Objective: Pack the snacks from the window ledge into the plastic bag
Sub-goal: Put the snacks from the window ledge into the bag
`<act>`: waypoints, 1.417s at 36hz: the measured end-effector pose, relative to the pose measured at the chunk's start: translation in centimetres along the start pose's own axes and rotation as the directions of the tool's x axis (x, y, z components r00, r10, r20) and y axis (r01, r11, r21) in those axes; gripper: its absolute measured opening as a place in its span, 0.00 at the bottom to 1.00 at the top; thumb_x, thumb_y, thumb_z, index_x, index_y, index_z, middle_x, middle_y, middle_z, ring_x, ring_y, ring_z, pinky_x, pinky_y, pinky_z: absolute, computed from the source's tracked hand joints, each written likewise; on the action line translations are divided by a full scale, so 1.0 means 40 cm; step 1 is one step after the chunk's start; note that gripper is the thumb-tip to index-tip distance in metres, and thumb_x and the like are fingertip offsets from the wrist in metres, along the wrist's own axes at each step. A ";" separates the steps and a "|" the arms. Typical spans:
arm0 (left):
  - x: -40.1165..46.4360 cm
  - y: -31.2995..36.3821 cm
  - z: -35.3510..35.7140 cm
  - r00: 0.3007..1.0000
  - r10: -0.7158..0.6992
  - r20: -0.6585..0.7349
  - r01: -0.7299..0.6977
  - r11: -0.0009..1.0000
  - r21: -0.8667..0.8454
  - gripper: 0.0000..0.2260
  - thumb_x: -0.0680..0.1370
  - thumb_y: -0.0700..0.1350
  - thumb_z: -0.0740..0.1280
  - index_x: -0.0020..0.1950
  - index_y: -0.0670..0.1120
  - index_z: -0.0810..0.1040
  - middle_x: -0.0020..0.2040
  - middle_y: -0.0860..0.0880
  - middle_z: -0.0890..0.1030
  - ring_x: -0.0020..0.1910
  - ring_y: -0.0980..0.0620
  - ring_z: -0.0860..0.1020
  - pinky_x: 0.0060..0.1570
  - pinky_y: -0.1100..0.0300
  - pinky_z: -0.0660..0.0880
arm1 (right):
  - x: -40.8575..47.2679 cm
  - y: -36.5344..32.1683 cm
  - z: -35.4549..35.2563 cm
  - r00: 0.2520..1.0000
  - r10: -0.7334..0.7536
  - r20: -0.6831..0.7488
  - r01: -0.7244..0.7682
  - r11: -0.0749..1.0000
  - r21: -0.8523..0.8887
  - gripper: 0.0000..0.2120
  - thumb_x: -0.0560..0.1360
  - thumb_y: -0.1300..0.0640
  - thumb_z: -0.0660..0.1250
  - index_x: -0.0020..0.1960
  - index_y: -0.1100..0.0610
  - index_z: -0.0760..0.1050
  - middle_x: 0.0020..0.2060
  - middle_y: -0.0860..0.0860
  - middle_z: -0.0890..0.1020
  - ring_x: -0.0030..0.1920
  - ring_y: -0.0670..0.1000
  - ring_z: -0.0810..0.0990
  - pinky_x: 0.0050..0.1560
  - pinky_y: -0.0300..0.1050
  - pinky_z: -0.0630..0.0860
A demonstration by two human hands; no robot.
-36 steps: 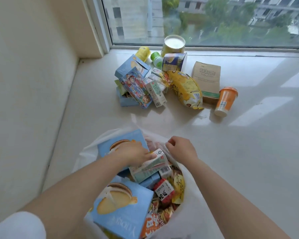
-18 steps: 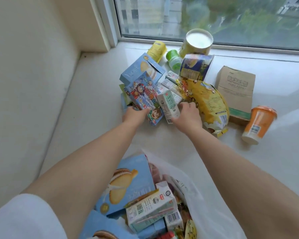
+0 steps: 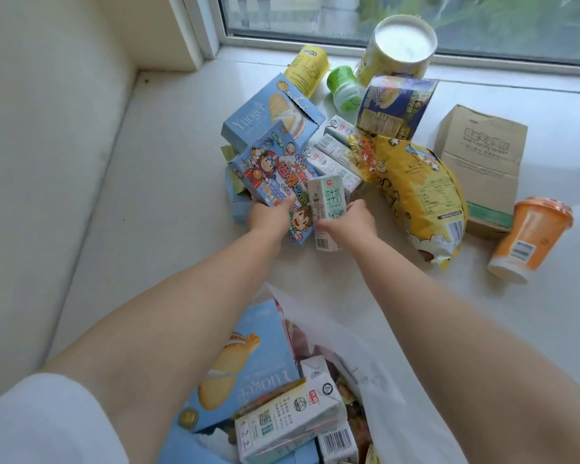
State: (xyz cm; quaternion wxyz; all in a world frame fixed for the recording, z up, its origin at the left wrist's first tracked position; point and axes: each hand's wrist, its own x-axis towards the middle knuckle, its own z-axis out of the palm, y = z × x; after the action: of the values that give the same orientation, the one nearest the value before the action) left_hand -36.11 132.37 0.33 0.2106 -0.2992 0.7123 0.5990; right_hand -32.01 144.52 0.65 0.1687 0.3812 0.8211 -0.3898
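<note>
White stone window ledge (image 3: 168,202), bounded by a wall on my left and the window frame (image 3: 211,31) at the far edge; bare surface lies left of the snack pile and between the pile and the plastic bag (image 3: 375,390) nearest me. My right hand (image 3: 352,222) curls around a small white-and-green milk carton (image 3: 327,209), fingers closed on its lower right side; the carton stands nearly upright, long axis running away from me, barcode end toward me. My left hand (image 3: 270,214) grips the near edge of a blue cartoon-printed box (image 3: 275,175), tilted, its long axis running from far left to near right. Both items touch within the pile, beside a yellow snack bag (image 3: 419,192). An orange cup (image 3: 529,239) lies tipped at right. The bag mouth is open, already holding a blue biscuit box (image 3: 248,363) and cartons.
</note>
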 end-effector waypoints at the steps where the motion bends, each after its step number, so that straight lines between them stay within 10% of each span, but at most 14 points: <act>1: -0.007 -0.002 -0.004 1.000 0.007 0.010 -0.006 1.000 -0.011 0.18 0.73 0.46 0.72 0.61 0.44 0.75 0.57 0.46 0.81 0.53 0.46 0.81 0.56 0.48 0.78 | -0.012 0.000 0.004 1.000 0.020 0.016 -0.021 0.999 0.049 0.28 0.67 0.49 0.74 0.59 0.57 0.65 0.56 0.54 0.76 0.56 0.55 0.78 0.51 0.52 0.80; 8: -0.104 0.022 -0.070 0.975 0.212 0.065 -0.218 0.971 0.097 0.16 0.75 0.46 0.71 0.61 0.45 0.75 0.58 0.48 0.81 0.55 0.47 0.80 0.55 0.53 0.77 | -0.139 0.005 -0.017 0.996 -0.068 0.050 0.045 0.934 0.355 0.20 0.68 0.54 0.74 0.54 0.55 0.67 0.51 0.50 0.78 0.48 0.49 0.78 0.34 0.38 0.74; 13: -0.222 0.037 -0.144 0.924 0.348 0.159 -0.362 0.929 0.073 0.15 0.74 0.45 0.71 0.60 0.47 0.75 0.55 0.50 0.80 0.54 0.50 0.79 0.55 0.56 0.75 | -0.258 0.056 -0.053 0.984 -0.144 0.102 0.069 0.846 0.528 0.19 0.69 0.57 0.74 0.54 0.55 0.68 0.52 0.50 0.79 0.52 0.51 0.79 0.53 0.51 0.78; 26: -0.422 -0.050 -0.331 0.836 0.511 0.198 -0.539 0.833 0.125 0.12 0.73 0.43 0.73 0.53 0.50 0.74 0.47 0.54 0.80 0.46 0.54 0.79 0.43 0.64 0.75 | -0.482 0.263 -0.102 0.935 -0.277 0.222 0.178 0.907 0.381 0.15 0.71 0.58 0.72 0.54 0.55 0.70 0.50 0.48 0.79 0.49 0.50 0.80 0.46 0.43 0.76; 38: -0.495 -0.123 -0.429 0.596 0.576 0.559 -0.744 0.133 0.655 0.12 0.76 0.48 0.66 0.59 0.50 0.74 0.49 0.48 0.78 0.46 0.43 0.78 0.42 0.55 0.72 | -0.580 0.349 -0.090 0.934 -0.104 0.343 0.110 0.994 0.004 0.16 0.72 0.50 0.70 0.54 0.56 0.70 0.49 0.49 0.79 0.44 0.45 0.80 0.38 0.37 0.77; 45: -0.513 -0.236 -0.440 0.457 0.501 0.735 -0.848 -0.002 0.529 0.31 0.70 0.36 0.72 0.69 0.55 0.70 0.59 0.46 0.76 0.53 0.42 0.78 0.42 0.53 0.76 | -0.613 0.367 -0.095 0.928 -0.093 0.360 0.104 0.994 -0.012 0.17 0.70 0.51 0.73 0.49 0.55 0.68 0.50 0.51 0.80 0.48 0.50 0.82 0.46 0.46 0.82; 51: -0.481 -0.263 -0.473 0.543 0.459 0.703 -0.792 0.001 0.611 0.34 0.75 0.32 0.62 0.74 0.61 0.60 0.74 0.51 0.64 0.71 0.46 0.66 0.64 0.50 0.67 | -0.681 0.372 -0.094 0.936 -0.189 0.298 0.201 0.980 -0.008 0.14 0.70 0.54 0.72 0.47 0.52 0.67 0.49 0.47 0.79 0.42 0.45 0.82 0.36 0.40 0.81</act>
State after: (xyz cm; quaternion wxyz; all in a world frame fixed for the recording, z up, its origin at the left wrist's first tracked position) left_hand -13.79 116.08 9.01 0.1460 0.3220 0.9201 0.1686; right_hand -2.88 139.98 11.08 0.2574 0.2320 0.8278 -0.4412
